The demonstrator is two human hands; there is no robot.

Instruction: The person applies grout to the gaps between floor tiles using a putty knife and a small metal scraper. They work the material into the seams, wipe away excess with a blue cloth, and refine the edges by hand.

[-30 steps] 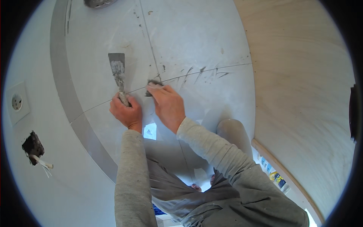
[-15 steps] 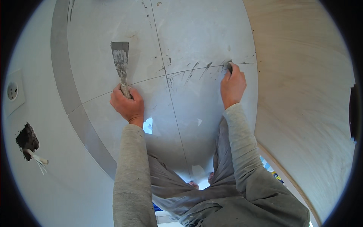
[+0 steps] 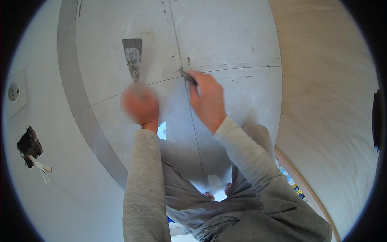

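Observation:
My left hand (image 3: 140,101) is closed around the handle of a putty knife (image 3: 134,56), its grey blade pointing away from me and caked with filler; the fingers are blurred. My right hand (image 3: 209,97) pinches a small dark, flat piece (image 3: 190,79) between thumb and fingers; its exact kind is hard to tell. Its tip is at the crossing of two thin joints on the pale tiled floor (image 3: 234,101). Faint dark residue lines the joint to the right of this hand, and small dark specks dot the tiles nearby.
A wooden panel (image 3: 322,80) borders the tiles on the right. Along the left runs a grey strip (image 3: 84,86) beside a white wall with a socket (image 3: 15,92) and a hole (image 3: 29,145) with wires hanging out. My knees are bent below my hands.
My right hand has moved left along the joint from near the wooden panel to the crossing. Most of the dark slanted streaks there are gone. My left hand still holds the putty knife.

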